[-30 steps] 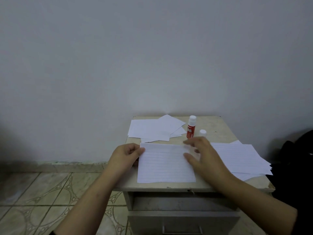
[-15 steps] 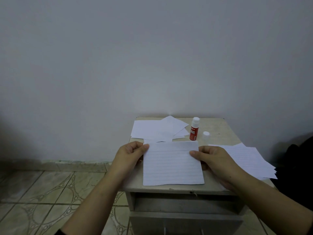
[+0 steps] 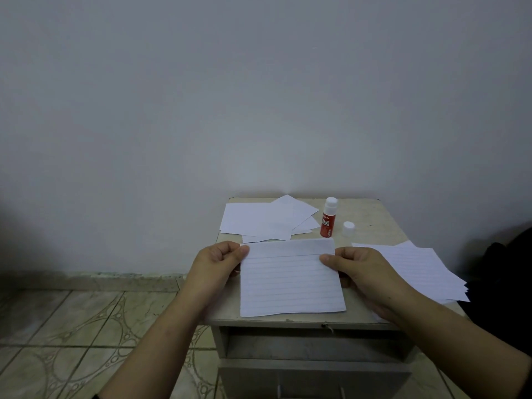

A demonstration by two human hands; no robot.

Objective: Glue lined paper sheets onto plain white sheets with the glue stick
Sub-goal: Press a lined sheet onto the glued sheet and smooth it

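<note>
A lined paper sheet (image 3: pixel 290 283) lies at the front middle of the small table (image 3: pixel 371 214). My left hand (image 3: pixel 218 262) pinches its upper left edge, thumb on top. My right hand (image 3: pixel 362 272) pinches its upper right edge the same way. A red glue stick (image 3: pixel 328 220) stands uncapped just behind the sheet, and its white cap (image 3: pixel 348 228) stands to its right. Plain white sheets (image 3: pixel 264 220) lie fanned at the back left. A stack of lined sheets (image 3: pixel 417 269) lies on the right side.
The table stands against a bare grey wall (image 3: pixel 259 96). An open drawer slot (image 3: pixel 311 344) shows under the table top. Patterned floor tiles (image 3: pixel 72 335) spread to the left. A dark object (image 3: pixel 506 269) sits at the right edge.
My right hand has moved off the top of the lined sheet to its right edge and now pinches it. The left hand keeps its hold.
</note>
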